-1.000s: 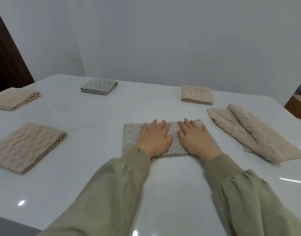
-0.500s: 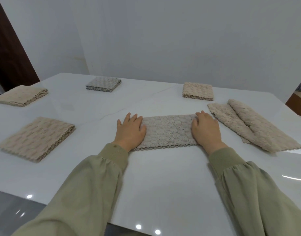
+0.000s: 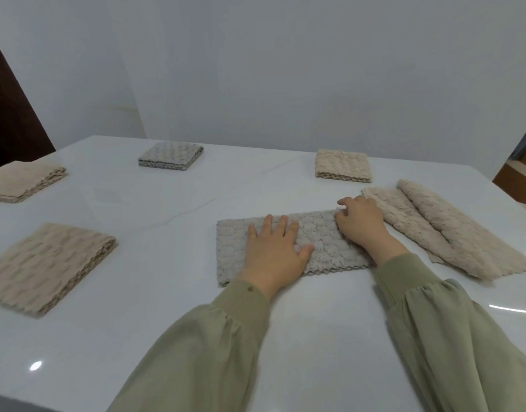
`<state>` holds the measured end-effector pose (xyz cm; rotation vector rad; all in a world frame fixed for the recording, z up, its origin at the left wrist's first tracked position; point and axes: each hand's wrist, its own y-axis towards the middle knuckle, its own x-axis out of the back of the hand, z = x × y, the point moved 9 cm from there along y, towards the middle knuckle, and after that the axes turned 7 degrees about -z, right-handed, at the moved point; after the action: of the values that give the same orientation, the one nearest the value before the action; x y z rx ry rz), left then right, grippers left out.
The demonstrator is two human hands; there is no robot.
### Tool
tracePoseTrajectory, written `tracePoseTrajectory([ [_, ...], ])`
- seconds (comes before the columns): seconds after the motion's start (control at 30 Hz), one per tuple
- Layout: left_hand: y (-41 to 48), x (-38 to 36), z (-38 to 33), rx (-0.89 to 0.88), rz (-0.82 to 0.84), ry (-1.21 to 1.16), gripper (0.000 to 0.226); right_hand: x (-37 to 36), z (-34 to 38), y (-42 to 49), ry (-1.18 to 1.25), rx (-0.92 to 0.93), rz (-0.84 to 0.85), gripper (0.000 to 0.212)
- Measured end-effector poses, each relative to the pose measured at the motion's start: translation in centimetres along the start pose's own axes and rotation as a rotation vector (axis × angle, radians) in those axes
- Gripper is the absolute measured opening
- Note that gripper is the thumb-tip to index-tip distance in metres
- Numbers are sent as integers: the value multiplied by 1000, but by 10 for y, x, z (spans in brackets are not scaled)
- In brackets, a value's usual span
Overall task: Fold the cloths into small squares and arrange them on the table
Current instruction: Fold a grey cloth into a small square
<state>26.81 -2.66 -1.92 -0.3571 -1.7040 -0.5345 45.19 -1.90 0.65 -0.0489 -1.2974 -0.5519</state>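
Note:
A grey textured cloth (image 3: 324, 243), folded into a long strip, lies on the white table (image 3: 154, 328) in front of me. My left hand (image 3: 275, 252) presses flat on the strip's middle with fingers spread. At the strip's right end, the curled fingers of my right hand (image 3: 359, 224) grip the far corner of the cloth. Folded squares lie around the table: a grey square (image 3: 171, 154) at the back, a beige square (image 3: 342, 166) at the back right, and two beige squares at the left (image 3: 47, 263) and far left (image 3: 23, 179).
A long beige cloth (image 3: 452, 230), folded lengthwise into two ridges, lies diagonally just right of my right hand. The table's edge runs close along the bottom left. A dark door stands at the far left, and a plain wall lies behind the table.
My left hand slid from the strip's left end to its middle. My right hand stayed at the right end, and its fingers curled onto the corner.

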Motion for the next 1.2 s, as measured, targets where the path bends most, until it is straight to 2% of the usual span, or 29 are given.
tracePoseTrajectory([
  [0.07,1,-4,1,-1,20,15,68,-6,-4,6,-54,-24,102,43],
  [0.17,1,-4,0,-4,35,7,68,-3,-3,11,-34,-52,159,33],
  [0.3,0,-2,0,-2,23,1,67,7,9,9,120,-14,162,9],
  [0.4,0,4,0,1,-26,-35,68,33,20,5,330,-5,71,12],
  [0.5,4,25,4,25,-133,-242,65,67,39,-3,470,68,22,18],
  [0.57,8,47,7,57,-192,-513,60,85,52,-11,529,117,18,20],
  [0.63,14,67,7,75,-188,-783,54,99,63,-18,570,172,-3,24],
  [0.7,20,88,2,44,-168,-886,42,110,71,-24,597,206,-26,29],
  [0.8,26,116,-4,-30,-171,-878,13,118,80,-30,621,220,-34,30],
  [0.87,26,132,-1,-22,-218,-837,1,126,85,-33,632,222,-65,27],
  [0.93,24,147,6,4,-294,-832,5,133,87,-35,636,205,-67,24],
  [1.0,19,161,16,45,-368,-854,9,133,86,-37,595,182,2,25],
  [1.07,13,173,29,75,-428,-867,12,130,85,-37,548,147,73,34],
  [1.13,7,183,34,64,-422,-882,10,136,88,-38,536,129,82,32],
  [1.2,2,193,31,11,-363,-905,4,148,100,-39,558,158,73,20],
])
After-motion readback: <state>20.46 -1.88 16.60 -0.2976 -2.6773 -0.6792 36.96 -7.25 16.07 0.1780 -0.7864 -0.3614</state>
